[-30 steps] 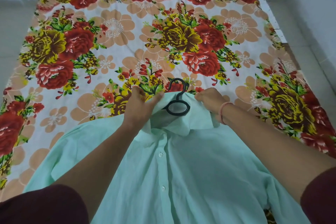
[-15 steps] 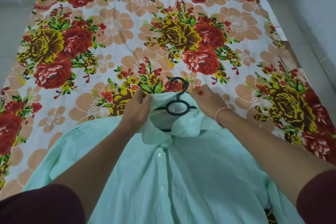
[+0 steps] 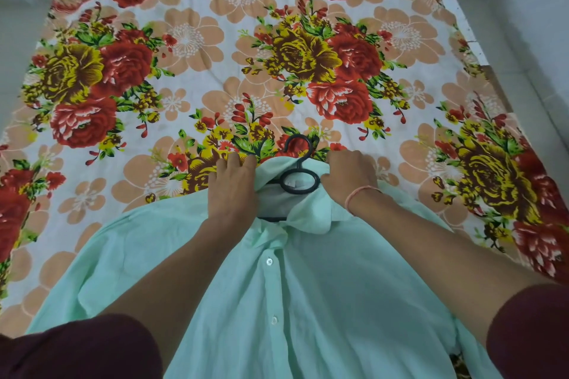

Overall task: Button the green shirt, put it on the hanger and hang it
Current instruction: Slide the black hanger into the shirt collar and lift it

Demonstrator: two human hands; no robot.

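The mint green shirt lies flat on the bed with its front placket buttoned. A black plastic hanger sits inside it; its hook and ring stick out of the neck opening and the rest is hidden under the cloth. My left hand grips the left side of the collar. On the other side of the hanger ring, my right hand holds the right part of the collar. The right collar flap is folded down.
A floral bedsheet with red and yellow roses covers the bed beyond the shirt. Pale walls run along the left and right edges of the bed. My dark maroon sleeves fill the bottom corners.
Both hands have shifted slightly along the collar, spreading it apart around the hanger neck. More of the hanger's ring and a lower bar now show in the neck opening.
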